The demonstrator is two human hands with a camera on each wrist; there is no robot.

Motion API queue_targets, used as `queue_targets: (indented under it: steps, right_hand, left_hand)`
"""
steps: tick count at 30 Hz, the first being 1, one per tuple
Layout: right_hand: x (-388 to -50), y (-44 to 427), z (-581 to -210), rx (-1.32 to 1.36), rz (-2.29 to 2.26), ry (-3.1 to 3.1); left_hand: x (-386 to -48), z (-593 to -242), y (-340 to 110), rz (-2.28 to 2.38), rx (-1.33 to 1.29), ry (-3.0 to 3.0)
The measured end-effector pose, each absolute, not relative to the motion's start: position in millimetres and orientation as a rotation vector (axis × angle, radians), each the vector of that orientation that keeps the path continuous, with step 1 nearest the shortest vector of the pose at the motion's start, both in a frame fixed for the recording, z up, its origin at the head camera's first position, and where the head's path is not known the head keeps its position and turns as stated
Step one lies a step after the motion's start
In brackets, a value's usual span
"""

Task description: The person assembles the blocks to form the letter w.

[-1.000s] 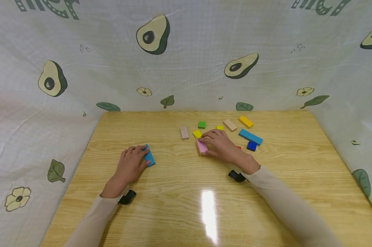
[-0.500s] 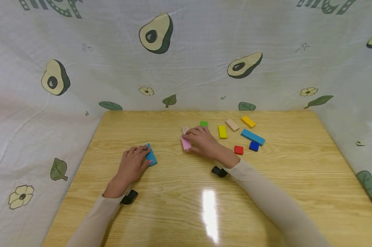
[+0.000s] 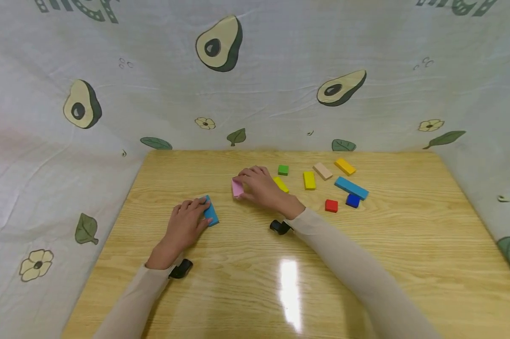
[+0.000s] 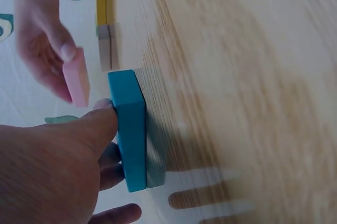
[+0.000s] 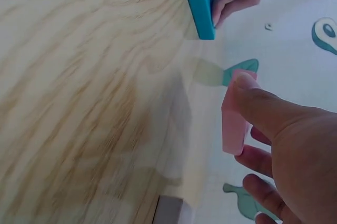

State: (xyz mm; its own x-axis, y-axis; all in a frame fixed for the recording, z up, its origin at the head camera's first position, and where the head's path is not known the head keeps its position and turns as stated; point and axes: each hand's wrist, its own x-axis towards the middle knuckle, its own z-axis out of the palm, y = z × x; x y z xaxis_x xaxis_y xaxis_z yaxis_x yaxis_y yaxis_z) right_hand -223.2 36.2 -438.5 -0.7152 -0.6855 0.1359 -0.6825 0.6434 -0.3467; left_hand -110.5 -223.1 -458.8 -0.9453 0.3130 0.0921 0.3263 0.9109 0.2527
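My left hand [image 3: 185,228] pinches a blue block [image 3: 211,211] between thumb and fingers at the left of the table. In the left wrist view the blue block [image 4: 130,134] looks close to the wood surface. My right hand [image 3: 261,189] grips a pink block [image 3: 237,188] to the right of and beyond the blue one. The right wrist view shows the pink block [image 5: 235,114] held up between thumb and fingertips, apart from the table. A light wooden block [image 5: 167,210] lies near it there; in the head view the right hand hides it.
Right of my right hand lie two yellow blocks [image 3: 309,181], a green block [image 3: 283,170], a red block [image 3: 331,205], a dark blue block [image 3: 353,201], a long blue block [image 3: 351,188], a beige block [image 3: 322,171] and an orange block [image 3: 345,166]. A patterned cloth [image 3: 276,61] hangs behind.
My right hand has carried the pink block leftward, nearer to the left hand, uncovering the red and yellow blocks. The left hand keeps its hold on the blue block in about the same place.
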Motion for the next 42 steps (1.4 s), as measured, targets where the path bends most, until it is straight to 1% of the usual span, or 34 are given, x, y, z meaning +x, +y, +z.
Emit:
queue_targets:
  steps: [10,23,32,42]
  right_hand:
    - [-235,4,-436,-1.055,-0.584,2.816]
    - [-241,-32,-443,-1.050,-0.610,2.781]
    - [-246,-48,-452,-1.005,-0.529,2.792]
    - [-248,-64,-453,-1.003,-0.509,2.780]
  left_hand:
    - [-113,-461,-222,-0.398,-0.506,-3.028]
    - [-114,-462,-221,-0.390,-0.511,-3.035]
    - [-114,-462,-222,-0.394,-0.505,-3.033]
    - [-113,-462,-224,-0.398,-0.497,-3.031]
